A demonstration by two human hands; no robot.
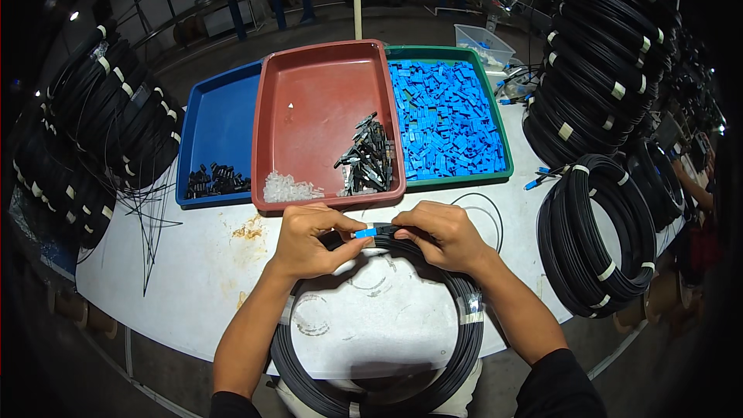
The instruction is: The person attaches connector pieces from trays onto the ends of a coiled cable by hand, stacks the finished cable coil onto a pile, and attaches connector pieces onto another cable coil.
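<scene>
Between thumb and forefinger, my left hand (pixel 308 238) pinches a small blue fiber-optic connector (pixel 367 233). My right hand (pixel 443 234) is closed on the black end piece (pixel 385 230) lined up with the blue connector; whether the two are joined I cannot tell. Both hands rest over the far side of a black cable coil (pixel 470 344), which lies partly on the white table (pixel 371 340) and reaches over its near edge. Tape binds the coil in places. A thin loop of black cable (pixel 501 224) arches out beyond my right hand.
A red tray (pixel 309 50) holds black parts and small transparent pieces. It stands between a blue tray (pixel 183 178) with black parts and a green tray (pixel 503 166) full of blue connector housings. Cable coils stack at left (pixel 116 108) and right (pixel 604 70); another coil (pixel 557 248) leans right.
</scene>
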